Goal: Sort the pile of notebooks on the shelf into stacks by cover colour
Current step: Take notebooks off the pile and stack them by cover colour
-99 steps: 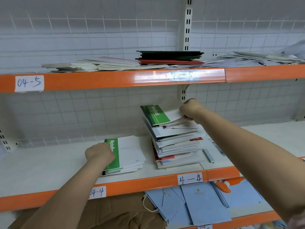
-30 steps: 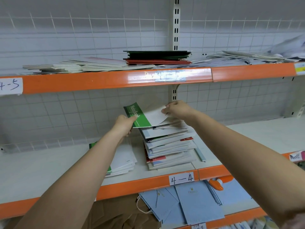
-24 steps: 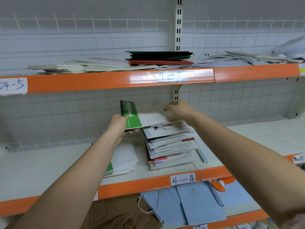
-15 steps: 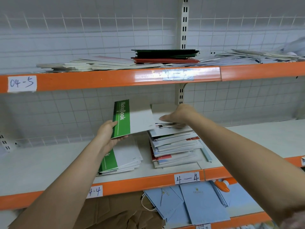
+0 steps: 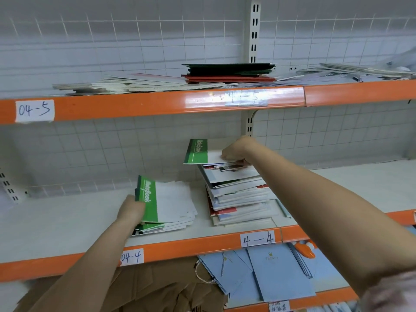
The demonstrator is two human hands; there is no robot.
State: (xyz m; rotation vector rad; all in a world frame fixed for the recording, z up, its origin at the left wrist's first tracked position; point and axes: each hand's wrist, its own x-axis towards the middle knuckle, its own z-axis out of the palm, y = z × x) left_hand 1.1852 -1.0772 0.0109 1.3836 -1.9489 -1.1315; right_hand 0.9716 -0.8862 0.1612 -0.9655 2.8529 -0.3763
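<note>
Shelf edge: glossy orange metal
Notebooks: smooth paper covers
Labels: matt white paper
Bags: matt brown paper

green stack: a few green-and-white "NoteBook" covers lying flat on the middle shelf, left of the big pile, edges a bit fanned out
mixed pile: tall, messy, leaning, mostly white covers with red and blue bits poking out, I think, hard to tell
top notebook: green-and-white, lying flat on the mixed pile, sticking out past its left side
</note>
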